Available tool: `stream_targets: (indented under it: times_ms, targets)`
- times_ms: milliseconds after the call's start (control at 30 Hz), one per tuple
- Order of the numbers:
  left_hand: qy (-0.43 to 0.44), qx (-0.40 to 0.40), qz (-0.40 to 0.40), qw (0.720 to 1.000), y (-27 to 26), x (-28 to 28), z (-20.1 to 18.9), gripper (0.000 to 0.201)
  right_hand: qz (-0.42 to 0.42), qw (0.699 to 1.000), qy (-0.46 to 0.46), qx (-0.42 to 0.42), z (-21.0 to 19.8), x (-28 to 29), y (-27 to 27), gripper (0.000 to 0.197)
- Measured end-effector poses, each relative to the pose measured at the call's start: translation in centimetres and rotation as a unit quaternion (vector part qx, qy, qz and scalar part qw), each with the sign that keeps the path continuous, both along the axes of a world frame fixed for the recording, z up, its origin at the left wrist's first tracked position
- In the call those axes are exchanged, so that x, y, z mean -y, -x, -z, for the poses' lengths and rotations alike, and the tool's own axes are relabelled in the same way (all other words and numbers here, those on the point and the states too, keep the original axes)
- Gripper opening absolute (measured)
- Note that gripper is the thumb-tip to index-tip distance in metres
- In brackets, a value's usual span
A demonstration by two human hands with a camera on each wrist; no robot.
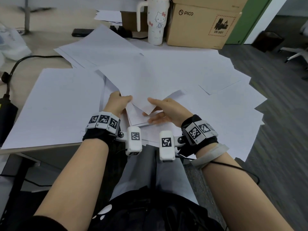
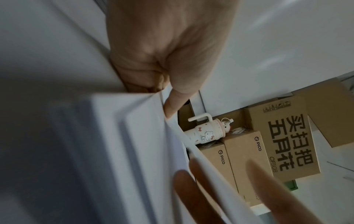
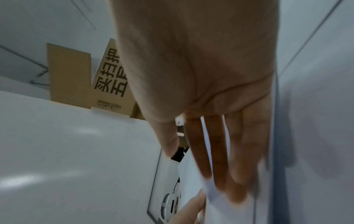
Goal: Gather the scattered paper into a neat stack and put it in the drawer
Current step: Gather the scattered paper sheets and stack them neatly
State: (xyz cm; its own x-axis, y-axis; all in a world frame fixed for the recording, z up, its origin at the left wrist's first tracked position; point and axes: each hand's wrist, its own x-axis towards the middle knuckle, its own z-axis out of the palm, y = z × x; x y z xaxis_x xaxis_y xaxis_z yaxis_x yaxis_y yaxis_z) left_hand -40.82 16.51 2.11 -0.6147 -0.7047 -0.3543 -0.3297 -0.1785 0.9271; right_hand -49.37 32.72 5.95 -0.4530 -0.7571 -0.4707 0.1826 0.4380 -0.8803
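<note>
White paper sheets (image 1: 166, 69) lie scattered and overlapping across the desk (image 1: 41, 148), some hanging over its right edge. My left hand (image 1: 125, 99) pinches the near corner of a small bundle of sheets (image 1: 140, 90), thumb on top and fingers curled beneath; the left wrist view shows that left hand (image 2: 164, 94) pinching the paper edge (image 2: 134, 136). My right hand (image 1: 150, 108) is just right of it, straight fingers (image 3: 220, 166) under a sheet corner and the thumb stretched out above, apart from the paper. No drawer is in view.
A white cat-print tumbler (image 1: 156, 22) and a brown PICO carton (image 1: 200, 24) stand at the back of the desk. A black flat device (image 1: 82, 32) lies behind the sheets. A black cable and adapter (image 1: 8, 110) sit at the left edge. Chair legs (image 1: 296, 54) stand on the floor right.
</note>
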Motion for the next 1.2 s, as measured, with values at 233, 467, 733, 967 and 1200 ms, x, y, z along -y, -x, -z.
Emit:
stream_targets:
  times_ms: [233, 467, 733, 967, 1200]
  targets:
    - [-0.021, 0.008, -0.004, 1.0, 0.1, 0.2, 0.2, 0.012, 0.307, 0.947, 0.087, -0.014, 0.6, -0.2, 2.4, 0.017]
    - [-0.084, -0.015, -0.032, 0.996, 0.4, 0.4, 0.0, 0.025, 0.251, 0.967, 0.003, -0.04, 0.6, -0.9, 2.4, 0.014]
    - [-0.047, 0.011, -0.014, 0.999, 0.2, 1.1, 1.2, 0.051, 0.152, 0.987, -0.055, -0.027, 0.9, -2.2, 1.3, 0.019]
    - [0.001, -0.043, -0.055, 0.998, -1.0, -0.6, -1.0, 0.028, 0.371, 0.921, 0.014, -0.12, 2.1, -2.9, 3.2, 0.022]
    - [0.116, -0.164, -0.028, 0.979, -2.0, -1.8, -5.2, 0.031, 0.281, 0.926, -0.049, -0.248, 1.0, -2.1, 4.1, 0.042]
